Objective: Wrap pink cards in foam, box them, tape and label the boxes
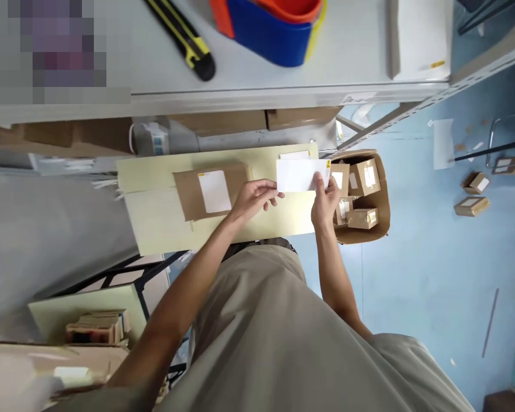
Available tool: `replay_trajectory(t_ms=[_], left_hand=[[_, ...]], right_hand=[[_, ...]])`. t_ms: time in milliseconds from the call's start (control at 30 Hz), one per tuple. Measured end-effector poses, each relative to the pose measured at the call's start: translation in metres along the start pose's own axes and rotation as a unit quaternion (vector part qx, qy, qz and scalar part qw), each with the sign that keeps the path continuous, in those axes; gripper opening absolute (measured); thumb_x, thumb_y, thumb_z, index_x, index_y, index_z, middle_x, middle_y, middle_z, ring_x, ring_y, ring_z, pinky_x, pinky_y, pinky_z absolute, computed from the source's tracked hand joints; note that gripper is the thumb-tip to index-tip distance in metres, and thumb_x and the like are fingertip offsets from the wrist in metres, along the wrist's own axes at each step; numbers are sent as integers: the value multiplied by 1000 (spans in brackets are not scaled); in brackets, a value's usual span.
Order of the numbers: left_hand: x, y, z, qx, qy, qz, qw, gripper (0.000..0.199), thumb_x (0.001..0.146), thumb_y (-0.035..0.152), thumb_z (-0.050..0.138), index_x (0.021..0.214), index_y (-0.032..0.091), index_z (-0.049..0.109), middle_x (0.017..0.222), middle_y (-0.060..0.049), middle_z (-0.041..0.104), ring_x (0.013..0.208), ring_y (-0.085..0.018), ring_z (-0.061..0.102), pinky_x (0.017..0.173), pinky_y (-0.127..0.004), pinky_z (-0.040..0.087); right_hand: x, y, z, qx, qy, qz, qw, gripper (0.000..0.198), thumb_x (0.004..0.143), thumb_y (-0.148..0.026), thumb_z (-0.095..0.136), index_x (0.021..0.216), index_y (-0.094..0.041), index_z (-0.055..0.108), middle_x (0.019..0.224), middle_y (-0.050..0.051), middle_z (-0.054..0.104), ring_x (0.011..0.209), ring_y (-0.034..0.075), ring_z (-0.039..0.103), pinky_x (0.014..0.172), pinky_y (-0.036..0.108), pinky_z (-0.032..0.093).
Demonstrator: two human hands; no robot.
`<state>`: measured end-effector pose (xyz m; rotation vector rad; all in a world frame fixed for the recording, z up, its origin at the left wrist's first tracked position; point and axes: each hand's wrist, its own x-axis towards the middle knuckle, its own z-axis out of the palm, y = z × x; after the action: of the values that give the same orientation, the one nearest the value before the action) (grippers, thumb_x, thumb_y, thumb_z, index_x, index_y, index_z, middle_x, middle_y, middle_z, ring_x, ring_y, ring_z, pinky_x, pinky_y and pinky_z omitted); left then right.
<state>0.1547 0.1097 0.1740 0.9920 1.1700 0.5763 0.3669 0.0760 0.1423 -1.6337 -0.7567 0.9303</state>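
Observation:
A blank white label (298, 176) with a small yellow mark at its right end is held level above the cream table. My right hand (325, 201) grips its right end, thumb on top and fingers underneath. At the lower left corner of the same label, my left hand (255, 200) pinches with bent fingers. Left of the hands lies a closed cardboard box (184, 194) bearing a similar white label (215, 191). Another white label (295, 154) shows partly behind the held one, on the cream table (154, 220).
An open carton (384, 200) with several small boxes stands right of the table. On the shelf above lie a yellow-black cutter knife (184, 40), a blue tape dispenser (270, 34) and a white stack (423, 40). Books (96, 329) sit lower left; boxes (472, 206) lie on the blue floor.

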Motion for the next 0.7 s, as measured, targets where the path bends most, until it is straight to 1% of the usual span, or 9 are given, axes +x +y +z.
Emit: replay_trajectory(t_ms=[67, 133, 200, 267, 333, 433, 567, 633, 700], left_hand=[[-33, 13, -28, 0, 19, 10, 1000, 32, 85, 50, 79, 93, 19, 78, 94, -13, 85, 66, -19, 72, 53, -29, 50], [-57, 21, -53, 11, 36, 21, 999, 32, 85, 51, 81, 90, 20, 78, 90, -12, 84, 63, -18, 70, 51, -29, 49], [-75, 25, -76, 16, 50, 28, 998, 30, 85, 50, 81, 88, 20, 78, 88, -11, 84, 63, -19, 71, 52, -30, 51], [-90, 27, -97, 13, 65, 35, 997, 27, 85, 48, 81, 86, 21, 79, 86, -11, 83, 66, -20, 74, 55, -31, 55], [-102, 27, -117, 8, 74, 40, 996, 26, 85, 47, 82, 83, 21, 78, 85, -10, 82, 68, -21, 75, 58, -32, 58], [-116, 26, -147, -1, 78, 44, 996, 25, 83, 47, 82, 81, 22, 77, 82, -10, 81, 69, -22, 75, 59, -33, 59], [-129, 24, -185, -30, 61, 51, 996, 29, 80, 50, 83, 81, 22, 76, 78, -8, 80, 70, -21, 74, 59, -31, 59], [-134, 23, -201, -46, 47, 54, 996, 30, 79, 51, 84, 81, 22, 75, 77, -7, 80, 67, -20, 72, 60, -31, 58], [-139, 24, -215, -53, 37, 63, 996, 32, 80, 53, 84, 81, 23, 74, 76, -7, 80, 65, -19, 70, 60, -31, 56]], right_hand=[[-17, -18, 23, 16, -37, -1, 999, 53, 104, -73, 67, 121, -23, 72, 117, 11, 79, 116, 29, 77, 99, 47, 67], [-30, -31, 46, 12, -73, -9, 997, 56, 104, -75, 65, 125, -23, 72, 122, 12, 80, 123, 31, 76, 103, 49, 67], [-41, -40, 67, -4, -103, -23, 994, 58, 105, -76, 62, 128, -23, 72, 125, 13, 79, 127, 31, 75, 104, 50, 67], [-53, -47, 86, -17, -125, -33, 991, 60, 106, -77, 60, 129, -23, 72, 125, 13, 79, 127, 31, 75, 104, 50, 67], [-64, -53, 104, -23, -140, -31, 989, 59, 106, -77, 60, 128, -23, 71, 123, 12, 80, 124, 31, 76, 102, 49, 67], [-82, -62, 131, -20, -150, -17, 988, 55, 106, -76, 63, 122, -24, 72, 118, 10, 80, 118, 30, 77, 100, 47, 67], [-103, -70, 167, -11, -144, 6, 990, 52, 104, -74, 66, 112, -23, 72, 106, 7, 79, 105, 26, 76, 92, 41, 66], [-112, -73, 185, -35, -147, 14, 988, 52, 103, -75, 68, 104, -23, 72, 98, 6, 79, 96, 24, 75, 86, 38, 65], [-120, -79, 200, -82, -156, -1, 984, 52, 99, -75, 73, 100, -23, 72, 98, 7, 79, 92, 24, 74, 83, 38, 64]])
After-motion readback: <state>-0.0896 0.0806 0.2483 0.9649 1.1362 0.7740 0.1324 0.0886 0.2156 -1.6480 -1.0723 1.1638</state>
